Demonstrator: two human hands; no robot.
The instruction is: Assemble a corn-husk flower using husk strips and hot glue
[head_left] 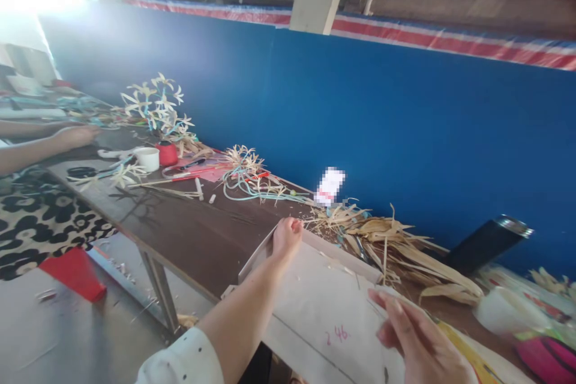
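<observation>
At the lower centre of the frame, a pale sheet (324, 306) of stiff paper or thin card lies on the near edge of a dark table (193, 234), with pink figures written near its lower part. The left hand (287, 237) reaches to the sheet's far left corner, where its fingers curl over the slightly raised edge and close on it. The right hand (416, 342), at the lower right, is blurred. Its fingers stretch out over the sheet's right side, but I cannot tell whether they pinch it or only press on it.

The sheet looks light and fairly stiff, and it is broad enough to sag or crease if lifted by one corner alone. It would handle best taken by two opposite edges, or slid flat along the table.

Just beyond the sheet, right of centre, lies a heap of dried husks (396, 249), brittle and loose, and beside them a black flask (486, 243) leans over. Farther along the table, toward the upper left, stand a white cup (147, 159), a red pot (167, 153) and straw flowers (155, 102). At the left edge a co-worker's forearms (49, 141) rest on the table. A blue wall (405, 120) runs behind everything.
</observation>
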